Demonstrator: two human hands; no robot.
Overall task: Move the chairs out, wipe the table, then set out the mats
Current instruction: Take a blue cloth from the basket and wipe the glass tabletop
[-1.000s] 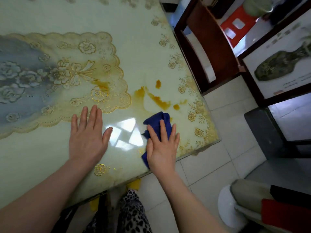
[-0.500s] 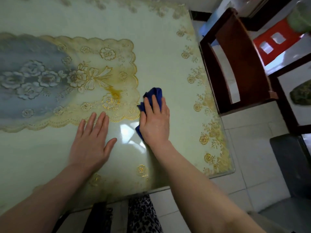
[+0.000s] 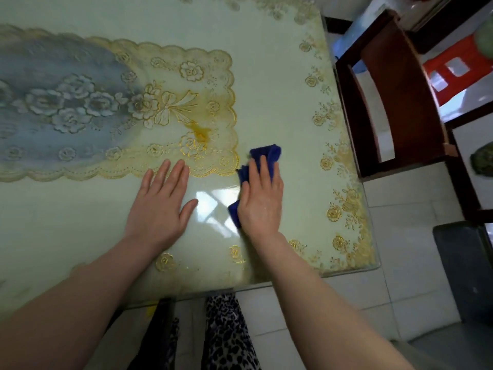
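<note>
Table (image 3: 266, 76): pale green glossy top with gold flower trim along the edges, its near right corner in view and a bright window reflection between the two hands.
Lace mat (image 3: 80, 108): a blue-grey and gold piece with a scalloped border, lying flat across the left and middle of the table.
Chair (image 3: 394, 94): dark wood, standing off the table's right side with a gap of tiled floor showing through its frame.
Floor (image 3: 405, 236): light tiles to the right of and below the table edge.
Red stool (image 3: 453, 70): beyond the chair, at the upper right, partly blurred.
Left hand (image 3: 160, 206): palm down and flat on the table, fingers spread and straight, holding nothing; its fingertips reach the mat's scalloped edge.
Right hand (image 3: 262, 201): pressed palm down on the cloth, fingers extended and close together rather than curled, pinning it to the table.
Blue cloth (image 3: 266, 153): crumpled under the right hand, sticking out ahead of the fingertips and at the thumb side, just right of the mat's corner.
Orange stain (image 3: 201, 132): a small smear on the mat near its right corner, just left of the cloth and apart from it.
</note>
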